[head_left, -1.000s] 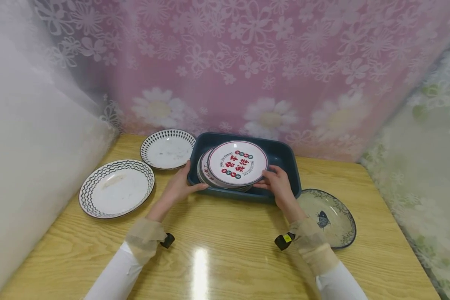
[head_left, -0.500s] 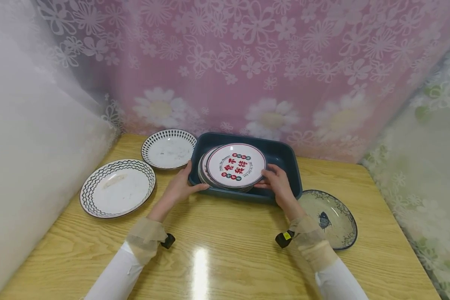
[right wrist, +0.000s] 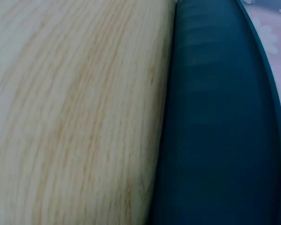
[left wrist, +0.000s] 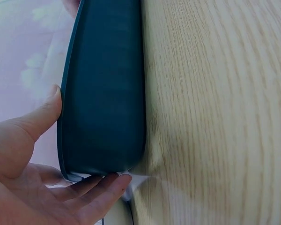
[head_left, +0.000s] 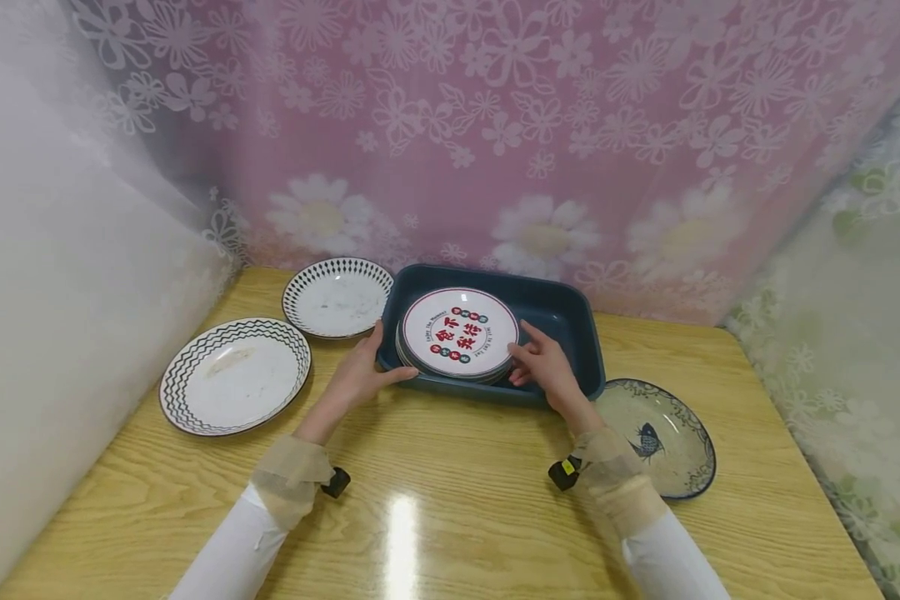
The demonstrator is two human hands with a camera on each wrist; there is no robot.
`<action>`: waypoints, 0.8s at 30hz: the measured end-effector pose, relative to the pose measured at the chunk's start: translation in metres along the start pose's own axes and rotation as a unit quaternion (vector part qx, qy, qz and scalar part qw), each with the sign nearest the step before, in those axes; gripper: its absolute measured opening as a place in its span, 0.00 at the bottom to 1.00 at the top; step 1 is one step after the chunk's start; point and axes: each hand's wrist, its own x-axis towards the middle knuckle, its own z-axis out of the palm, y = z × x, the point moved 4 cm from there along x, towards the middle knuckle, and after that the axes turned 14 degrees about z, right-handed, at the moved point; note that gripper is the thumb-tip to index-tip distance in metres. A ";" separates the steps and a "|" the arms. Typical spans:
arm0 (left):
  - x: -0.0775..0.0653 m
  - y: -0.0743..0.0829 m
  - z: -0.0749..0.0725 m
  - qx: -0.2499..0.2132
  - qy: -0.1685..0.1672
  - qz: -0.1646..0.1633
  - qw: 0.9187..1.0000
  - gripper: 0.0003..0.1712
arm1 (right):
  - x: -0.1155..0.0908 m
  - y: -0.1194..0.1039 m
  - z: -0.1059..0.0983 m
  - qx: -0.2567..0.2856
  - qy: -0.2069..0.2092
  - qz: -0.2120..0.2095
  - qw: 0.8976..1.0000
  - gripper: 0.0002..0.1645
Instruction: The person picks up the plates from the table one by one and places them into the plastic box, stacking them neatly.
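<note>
A white plate (head_left: 461,333) with a red rim and red characters lies on top of a stack of plates in the left part of a dark teal plastic tub (head_left: 562,310). My left hand (head_left: 356,371) holds the tub's front left corner. In the left wrist view its thumb (left wrist: 49,110) presses the rim, while the fingers lie against the end wall. Over the tub, my right hand (head_left: 543,362) is at the top plate's right edge, with the index finger extended and the thumb at the rim. The right wrist view mostly shows the tub's front wall (right wrist: 220,117).
Two white plates with black patterns, one zigzag (head_left: 232,379) and one with diamonds (head_left: 337,300), lie left of the tub. A beige dish with a blue fish (head_left: 663,442) sits at the right, partly behind the right wrist. A floral curtain (head_left: 450,125) hangs behind the wooden table (head_left: 450,517).
The right hand has lowered the red-rimmed plate and shifted it left onto the stack, and its grip has loosened. My left hand has stayed at the tub's corner.
</note>
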 end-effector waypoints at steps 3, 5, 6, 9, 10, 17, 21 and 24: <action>-0.001 0.000 0.000 0.000 0.003 0.000 1.000 0.64 | -0.002 -0.003 0.002 -0.033 0.019 -0.016 0.999 0.40; -0.001 0.000 -0.001 0.000 0.004 0.001 1.000 0.64 | -0.003 -0.004 0.004 -0.046 0.029 -0.022 0.998 0.40; -0.002 0.001 -0.001 0.000 0.005 0.003 1.000 0.64 | -0.004 -0.005 0.004 -0.051 0.033 -0.023 0.998 0.40; -0.002 0.002 -0.001 0.003 0.005 0.003 1.000 0.64 | -0.005 -0.006 0.005 -0.058 0.044 -0.025 0.997 0.40; -0.003 0.002 -0.001 0.004 0.005 0.002 1.000 0.64 | -0.005 -0.006 0.005 -0.060 0.049 -0.026 0.997 0.40; -0.002 0.003 -0.003 0.006 -0.001 -0.006 1.000 0.64 | -0.012 -0.006 -0.001 -0.122 0.152 -0.106 0.975 0.32; -0.003 0.001 -0.005 -0.001 0.004 -0.005 1.000 0.61 | -0.023 -0.005 -0.001 -0.138 0.165 -0.154 0.964 0.21; -0.007 0.001 -0.013 -0.017 0.021 0.012 1.000 0.53 | -0.034 -0.003 -0.004 -0.156 0.154 -0.169 0.961 0.13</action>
